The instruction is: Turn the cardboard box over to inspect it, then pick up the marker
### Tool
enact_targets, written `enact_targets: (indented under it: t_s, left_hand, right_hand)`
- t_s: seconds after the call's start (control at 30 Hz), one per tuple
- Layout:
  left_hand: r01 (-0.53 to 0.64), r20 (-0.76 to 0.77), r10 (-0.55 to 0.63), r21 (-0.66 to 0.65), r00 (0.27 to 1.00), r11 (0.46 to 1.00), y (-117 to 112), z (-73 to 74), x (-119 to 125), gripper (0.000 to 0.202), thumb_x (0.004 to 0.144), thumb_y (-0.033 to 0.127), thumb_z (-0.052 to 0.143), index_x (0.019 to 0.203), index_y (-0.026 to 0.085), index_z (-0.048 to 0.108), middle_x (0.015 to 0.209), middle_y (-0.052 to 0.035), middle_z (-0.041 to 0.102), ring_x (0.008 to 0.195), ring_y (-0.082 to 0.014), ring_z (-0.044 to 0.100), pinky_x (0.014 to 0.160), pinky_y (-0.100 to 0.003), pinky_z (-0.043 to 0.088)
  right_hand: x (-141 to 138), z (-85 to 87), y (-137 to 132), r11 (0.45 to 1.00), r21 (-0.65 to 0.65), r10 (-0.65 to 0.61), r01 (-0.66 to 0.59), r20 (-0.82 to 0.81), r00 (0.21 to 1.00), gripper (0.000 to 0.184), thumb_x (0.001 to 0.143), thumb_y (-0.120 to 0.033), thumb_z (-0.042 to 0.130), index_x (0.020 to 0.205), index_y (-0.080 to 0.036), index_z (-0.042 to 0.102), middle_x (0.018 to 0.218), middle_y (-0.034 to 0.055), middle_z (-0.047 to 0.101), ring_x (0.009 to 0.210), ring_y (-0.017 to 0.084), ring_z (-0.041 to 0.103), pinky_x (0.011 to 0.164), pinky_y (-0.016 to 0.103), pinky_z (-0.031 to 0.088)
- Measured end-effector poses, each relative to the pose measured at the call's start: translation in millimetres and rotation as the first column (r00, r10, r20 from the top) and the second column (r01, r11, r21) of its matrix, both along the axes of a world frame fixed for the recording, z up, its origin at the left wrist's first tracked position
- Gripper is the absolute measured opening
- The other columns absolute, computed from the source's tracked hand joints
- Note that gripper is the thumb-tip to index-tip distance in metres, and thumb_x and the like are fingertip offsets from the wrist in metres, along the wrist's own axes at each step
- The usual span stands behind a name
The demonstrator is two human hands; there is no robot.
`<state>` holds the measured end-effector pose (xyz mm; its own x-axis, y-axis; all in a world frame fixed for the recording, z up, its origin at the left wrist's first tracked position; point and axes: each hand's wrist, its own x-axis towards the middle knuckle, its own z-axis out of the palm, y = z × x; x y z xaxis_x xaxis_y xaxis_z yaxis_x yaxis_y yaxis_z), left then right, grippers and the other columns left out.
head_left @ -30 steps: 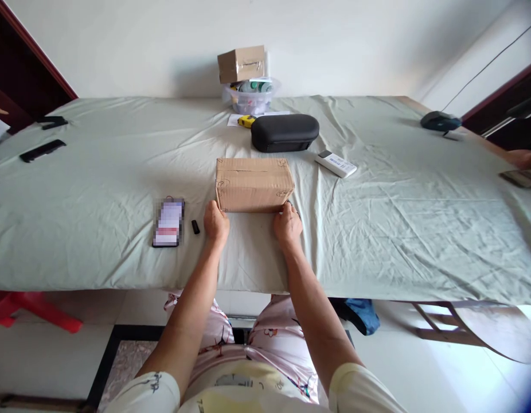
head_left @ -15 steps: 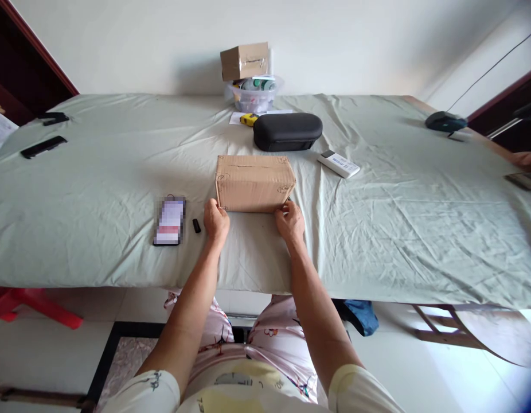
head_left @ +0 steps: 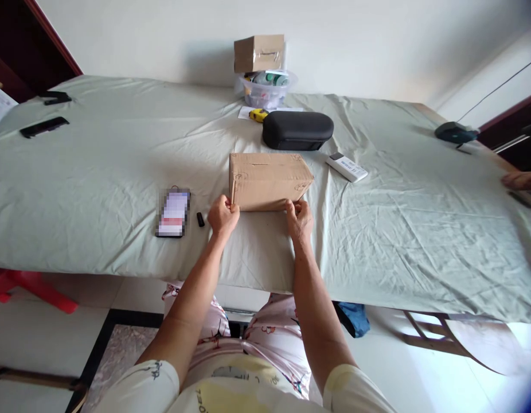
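Observation:
A closed brown cardboard box rests on the cloth-covered table in front of me. At its near left corner, my left hand grips the edge with fingers bent. My right hand holds the near right corner, its thumb against the front face and its other fingers partly hidden behind the corner. To the left of my left hand lie a small black stick-shaped piece and a phone with a lit, blurred screen.
Behind the box sit a black zip case, a yellow tool and a white packet. Farther back, a clear tub bears another carton. Another person's hand shows at the right edge. Black items lie far left.
The box has turned slightly, and its right end now sits a little nearer to me. Both hands have stayed at its near corners. The whole view has tilted a little.

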<state>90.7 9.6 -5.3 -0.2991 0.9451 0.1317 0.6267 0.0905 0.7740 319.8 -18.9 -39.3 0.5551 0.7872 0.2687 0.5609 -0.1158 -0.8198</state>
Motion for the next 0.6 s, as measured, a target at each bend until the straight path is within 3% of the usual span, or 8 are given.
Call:
enact_targets:
  t_s: [0.17,0.23,0.27,0.33,0.4,0.5,0.6]
  left_hand:
    - [0.026,-0.013,-0.026,0.02,1.0,0.999,-5,0.1,1,0.033,0.099,0.042,0.064,0.072,0.024,0.058,0.074,-0.0054,0.069,0.083,-0.0248,0.071,0.076,-0.033,0.046]
    - [0.026,0.026,-0.029,0.085,0.999,0.996,-5,-4.4,1,0.036,0.102,0.054,0.061,0.088,0.022,0.068,0.075,-0.006,0.069,0.084,-0.0254,0.072,0.079,-0.033,0.049]
    - [0.027,0.061,-0.037,0.145,0.997,0.989,-4,-6.8,0,0.041,0.102,0.059,0.059,0.103,0.02,0.071,0.081,-0.0075,0.072,0.088,-0.0258,0.072,0.083,-0.034,0.051]
    - [0.053,0.14,-0.101,0.311,0.985,0.949,1,-11.0,-1,0.063,0.102,0.067,0.054,0.139,0.017,0.062,0.111,-0.0147,0.076,0.106,-0.027,0.073,0.096,-0.037,0.055]
    - [0.121,0.181,-0.228,0.463,0.957,0.878,8,-13.3,-2,0.079,0.102,0.075,0.046,0.158,0.019,0.046,0.147,-0.0206,0.064,0.133,-0.0281,0.066,0.111,-0.04,0.053]
    - [0.249,0.161,-0.397,0.555,0.904,0.794,19,-14.4,-2,0.079,0.103,0.08,0.035,0.16,0.026,0.046,0.169,-0.0169,0.047,0.158,-0.0276,0.048,0.126,-0.04,0.045]
    - [0.302,0.141,-0.463,0.587,0.875,0.751,26,-16.8,0,0.071,0.107,0.074,0.031,0.154,0.027,0.055,0.161,-0.0144,0.057,0.156,-0.0254,0.052,0.132,-0.041,0.04]
  right_hand:
    - [3,-7.3,4,0.998,0.036,-0.048,0.046,0.039,0.998,0.072,0.084,-0.088,0.047,0.107,-0.022,0.065,0.102,0.0114,0.072,0.1,0.028,0.065,0.096,0.048,0.052]
    - [2,-7.1,3,0.998,0.016,-0.055,0.055,0.035,0.998,0.069,0.085,-0.085,0.049,0.106,-0.021,0.065,0.102,0.0112,0.071,0.098,0.027,0.065,0.095,0.047,0.052]
    - [1,-6.3,3,0.999,0.007,-0.054,0.054,0.032,0.998,0.069,0.085,-0.084,0.05,0.107,-0.021,0.065,0.101,0.0111,0.071,0.097,0.027,0.065,0.094,0.047,0.052]
    - [-1,-3.7,1,0.999,0.018,-0.049,0.049,0.029,0.998,0.071,0.085,-0.082,0.052,0.115,-0.02,0.066,0.103,0.011,0.071,0.096,0.026,0.065,0.093,0.047,0.053]
    - [-4,-1.0,-1,0.996,0.069,-0.051,0.049,0.029,0.998,0.076,0.087,-0.079,0.054,0.132,-0.018,0.062,0.107,0.0111,0.071,0.095,0.025,0.065,0.092,0.046,0.053]
    - [-7,0.4,-2,0.991,0.126,-0.037,0.034,0.021,0.999,0.079,0.09,-0.072,0.054,0.149,-0.018,0.053,0.117,0.0118,0.071,0.09,0.022,0.066,0.091,0.044,0.055]
    - [-7,-3.1,0,0.993,0.12,-0.017,0.014,0.021,1.0,0.072,0.09,-0.069,0.053,0.141,-0.017,0.057,0.117,0.0134,0.069,0.09,0.022,0.066,0.088,0.043,0.056]
